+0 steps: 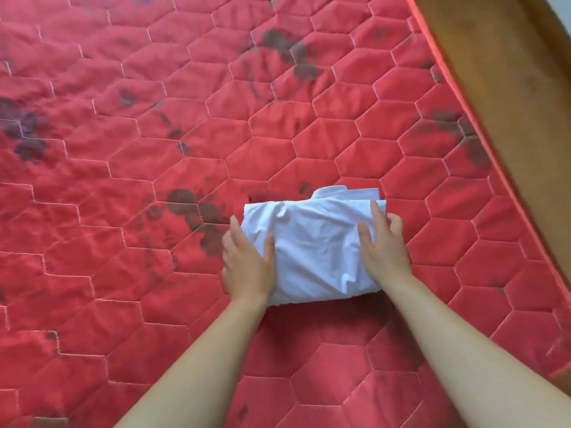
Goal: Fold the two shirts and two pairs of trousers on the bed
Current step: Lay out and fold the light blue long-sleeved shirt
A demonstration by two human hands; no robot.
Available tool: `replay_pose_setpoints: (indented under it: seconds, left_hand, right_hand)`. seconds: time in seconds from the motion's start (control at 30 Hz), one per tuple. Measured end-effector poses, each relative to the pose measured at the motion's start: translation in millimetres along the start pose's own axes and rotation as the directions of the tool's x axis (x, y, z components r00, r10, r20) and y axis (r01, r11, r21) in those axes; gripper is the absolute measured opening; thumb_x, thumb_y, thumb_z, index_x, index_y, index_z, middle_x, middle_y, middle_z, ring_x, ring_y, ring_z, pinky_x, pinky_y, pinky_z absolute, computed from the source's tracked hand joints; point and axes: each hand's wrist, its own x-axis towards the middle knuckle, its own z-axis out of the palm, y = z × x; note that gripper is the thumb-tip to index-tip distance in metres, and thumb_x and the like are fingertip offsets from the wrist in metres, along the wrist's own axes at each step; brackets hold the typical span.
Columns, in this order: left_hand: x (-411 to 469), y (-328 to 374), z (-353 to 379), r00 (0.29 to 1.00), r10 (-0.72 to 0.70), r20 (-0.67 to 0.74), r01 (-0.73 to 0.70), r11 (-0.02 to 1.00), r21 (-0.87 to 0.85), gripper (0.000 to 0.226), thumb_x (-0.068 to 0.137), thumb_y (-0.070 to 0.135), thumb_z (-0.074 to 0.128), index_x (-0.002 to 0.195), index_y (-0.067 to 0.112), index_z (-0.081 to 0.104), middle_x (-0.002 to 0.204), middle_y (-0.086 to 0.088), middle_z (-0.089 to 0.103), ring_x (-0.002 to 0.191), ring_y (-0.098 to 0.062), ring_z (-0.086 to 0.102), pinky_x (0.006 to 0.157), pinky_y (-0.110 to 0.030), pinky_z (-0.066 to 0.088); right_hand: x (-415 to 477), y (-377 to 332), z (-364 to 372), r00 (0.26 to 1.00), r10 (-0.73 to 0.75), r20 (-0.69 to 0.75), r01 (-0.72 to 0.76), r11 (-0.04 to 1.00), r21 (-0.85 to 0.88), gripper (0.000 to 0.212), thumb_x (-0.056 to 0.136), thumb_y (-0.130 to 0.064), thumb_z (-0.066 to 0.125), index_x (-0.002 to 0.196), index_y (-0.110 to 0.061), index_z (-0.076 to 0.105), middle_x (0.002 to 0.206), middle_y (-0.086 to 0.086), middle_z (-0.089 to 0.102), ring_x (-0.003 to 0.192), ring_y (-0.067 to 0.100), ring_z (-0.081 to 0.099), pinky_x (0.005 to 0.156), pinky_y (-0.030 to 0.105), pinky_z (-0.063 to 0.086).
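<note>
Two bare hands, yours, bracket a folded white shirt (315, 242) on the red quilted mattress (154, 149). Your left hand (247, 261) lies at the bundle's left edge, thumb pressed onto the top of the cloth and the fingers stretched along the side, tips reaching toward the far corner. Your right hand (383, 248) sits on the right edge, thumb on top and the fingers curled around the side fold, so that each hand grips its own flank of the shirt and the two are held apart by the width of the bundle. Whether the fingers reach beneath the cloth cannot be told. The shirt is a compact, roughly rectangular packet with soft creases across the top; a folded layer, perhaps the collar, pokes out at its far edge. It rests right of centre on the mattress, near your body and not far from the bed's right side. The mattress cover is stitched in large hexagons and blotched with dark patches. Along the upper right runs the piped mattress edge, and beyond it a brown wooden bed frame (509, 72). No container is in view.
</note>
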Motion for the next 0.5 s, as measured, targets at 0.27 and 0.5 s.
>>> replay_pose_setpoints:
  seconds: [0.27, 0.5]
  left_hand:
    - [3.4, 1.3, 36.4, 0.75, 0.622, 0.224, -0.659, 0.682, 0.315, 0.062, 0.09, 0.044, 0.031, 0.145, 0.016, 0.026, 0.152, -0.007, 0.022, 0.14, -0.03, 0.024, 0.109, -0.056, 0.018]
    - [42.8, -39.3, 41.0, 0.963, 0.173, 0.207, -0.258, 0.816, 0.517, 0.071, 0.076, 0.075, 0.0, 0.137, 0.045, -0.02, 0.157, 0.009, -0.012, 0.144, -0.027, -0.009, 0.108, -0.064, -0.002]
  right_hand:
    - [-11.1, -18.2, 48.4, 0.874, -0.447, 0.19, 0.484, 0.831, -0.272, 0.055, 0.091, -0.039, 0.021, 0.146, -0.032, 0.025, 0.157, -0.004, 0.009, 0.145, 0.017, -0.001, 0.111, 0.052, -0.009]
    - [31.3, 23.4, 57.0, 0.902, -0.408, 0.143, 0.43, 0.819, -0.381, 0.055, 0.092, -0.049, 0.019, 0.144, -0.037, 0.012, 0.155, -0.006, -0.001, 0.144, 0.016, -0.001, 0.112, 0.05, -0.014]
